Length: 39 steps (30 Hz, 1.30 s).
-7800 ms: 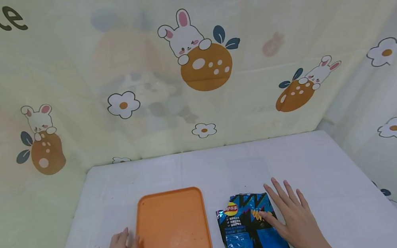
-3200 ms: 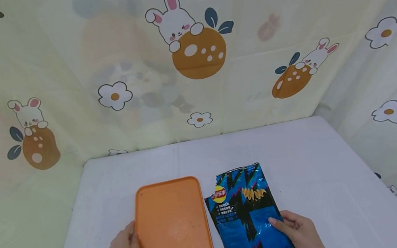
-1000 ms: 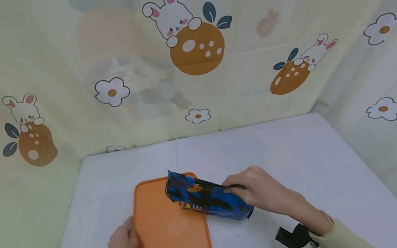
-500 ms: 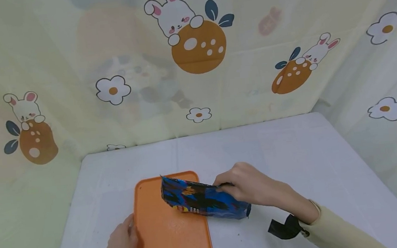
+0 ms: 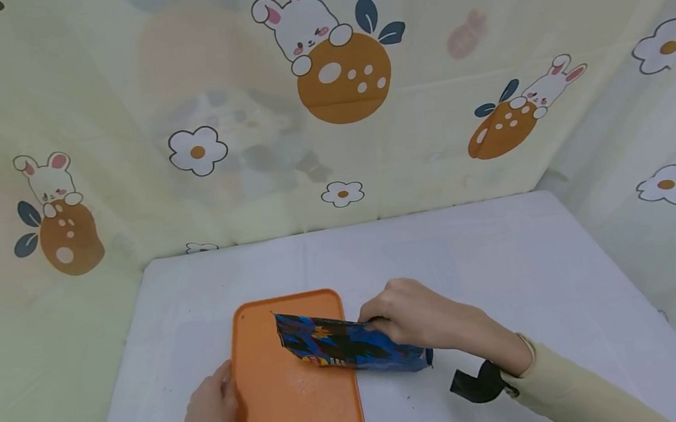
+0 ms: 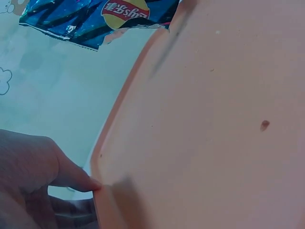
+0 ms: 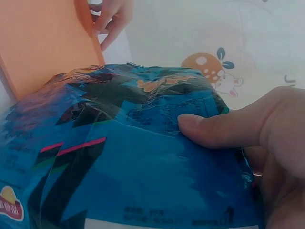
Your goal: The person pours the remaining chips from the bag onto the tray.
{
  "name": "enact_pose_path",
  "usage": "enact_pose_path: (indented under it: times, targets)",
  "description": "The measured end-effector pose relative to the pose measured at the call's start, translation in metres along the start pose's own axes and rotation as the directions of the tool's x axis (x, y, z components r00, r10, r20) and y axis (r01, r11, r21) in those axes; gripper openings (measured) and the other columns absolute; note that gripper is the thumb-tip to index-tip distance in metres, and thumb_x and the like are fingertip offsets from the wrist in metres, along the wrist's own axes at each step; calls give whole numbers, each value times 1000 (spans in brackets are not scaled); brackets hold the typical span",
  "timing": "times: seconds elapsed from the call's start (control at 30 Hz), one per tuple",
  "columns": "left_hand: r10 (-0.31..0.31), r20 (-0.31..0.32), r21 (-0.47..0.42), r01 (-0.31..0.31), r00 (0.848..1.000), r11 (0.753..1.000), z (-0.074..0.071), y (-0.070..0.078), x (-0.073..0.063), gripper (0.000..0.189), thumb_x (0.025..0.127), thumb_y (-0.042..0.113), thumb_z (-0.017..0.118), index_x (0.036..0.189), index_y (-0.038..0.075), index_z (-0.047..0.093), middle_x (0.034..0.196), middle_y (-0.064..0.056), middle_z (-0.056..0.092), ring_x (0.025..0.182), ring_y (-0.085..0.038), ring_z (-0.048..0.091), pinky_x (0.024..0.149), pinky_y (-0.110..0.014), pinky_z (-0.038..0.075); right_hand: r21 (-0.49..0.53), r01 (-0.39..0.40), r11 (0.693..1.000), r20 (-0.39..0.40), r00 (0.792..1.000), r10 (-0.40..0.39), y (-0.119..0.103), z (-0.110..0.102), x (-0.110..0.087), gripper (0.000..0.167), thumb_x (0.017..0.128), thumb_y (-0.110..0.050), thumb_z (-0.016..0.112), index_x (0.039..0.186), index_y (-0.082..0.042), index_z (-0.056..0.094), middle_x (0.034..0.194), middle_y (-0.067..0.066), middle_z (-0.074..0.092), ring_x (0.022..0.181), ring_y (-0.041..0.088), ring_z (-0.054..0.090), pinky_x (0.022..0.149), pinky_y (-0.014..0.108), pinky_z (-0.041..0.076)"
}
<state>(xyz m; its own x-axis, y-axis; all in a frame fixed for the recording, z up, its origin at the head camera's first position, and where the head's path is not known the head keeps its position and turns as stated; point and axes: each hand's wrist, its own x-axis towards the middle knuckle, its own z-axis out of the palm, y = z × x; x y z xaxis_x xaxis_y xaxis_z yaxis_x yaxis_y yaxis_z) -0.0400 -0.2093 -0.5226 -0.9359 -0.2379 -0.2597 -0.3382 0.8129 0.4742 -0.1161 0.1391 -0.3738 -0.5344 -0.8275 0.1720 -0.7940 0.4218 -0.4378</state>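
Holding the blue chip bag (image 5: 347, 346) in my right hand (image 5: 412, 316), far end out left over the orange tray (image 5: 297, 419); left hand (image 5: 209, 410) pinches that tray's side. Looks done: bag over, tray steadied. Only specks (image 6: 265, 125) visible there; what's left, can't tell.

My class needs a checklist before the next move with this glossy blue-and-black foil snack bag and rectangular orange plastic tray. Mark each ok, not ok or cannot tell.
1. Left hand holds the orange tray: ok, thumb on its rim.
2. Right hand grips the blue-and-black foil bag: ok.
3. Bag's logo end above the tray: ok.
4. Whole bag over the tray: not ok, one end extends past its right edge.
5. Food inside the bag: cannot tell, its inside is hidden.
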Motion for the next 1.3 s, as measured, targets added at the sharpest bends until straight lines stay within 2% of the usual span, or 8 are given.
enact_pose_path:
  times: [0.2,0.5,0.63,0.93,1.13,1.3]
  targets:
    - [-13,6,-8,13,1000,1000,-1,0,0,44,99,4,58,142,-5,55,89,-12,65,70,-19,55,59,-31,46,-26,0,1000,24,1000,0,-3,-3,2,16,92,5,68,91,-7,80,85,4,78,66,6,71,65,15,53]
    - [-15,13,-21,16,1000,1000,-1,2,0,44,100,4,58,143,-6,54,88,-12,64,69,-19,53,58,-30,44,-55,-10,998,68,998,13,-6,-9,7,17,93,3,67,87,-7,79,76,1,76,54,-4,55,56,12,44]
    - [-21,18,-24,22,1000,999,-1,2,0,44,100,4,57,143,-6,54,88,-12,63,69,-19,53,58,-30,44,-66,-20,998,80,996,25,-9,-13,9,18,93,4,67,89,-7,80,77,1,76,53,-3,55,54,12,44]
    - [18,-7,-15,-18,1000,1000,-3,-2,-1,44,99,4,58,142,-5,56,91,-14,67,70,-20,57,59,-34,48,-118,-6,993,96,995,17,-14,-15,13,16,92,4,69,86,-7,79,73,1,74,51,-1,53,53,12,44]
    - [30,-8,-19,-31,1000,999,-2,-4,-1,44,99,4,59,141,-5,56,90,-14,67,69,-19,56,57,-32,46,-143,5,990,97,995,9,-15,-14,14,15,91,2,71,87,-8,80,76,0,76,55,1,59,57,14,48]
    - [-1,3,-13,1,1000,1000,-1,-1,0,44,99,4,58,142,-5,55,91,-15,66,69,-19,55,58,-32,45,-113,27,993,70,997,-19,-14,-15,12,14,92,2,70,90,-7,80,79,1,77,58,3,65,60,14,51]
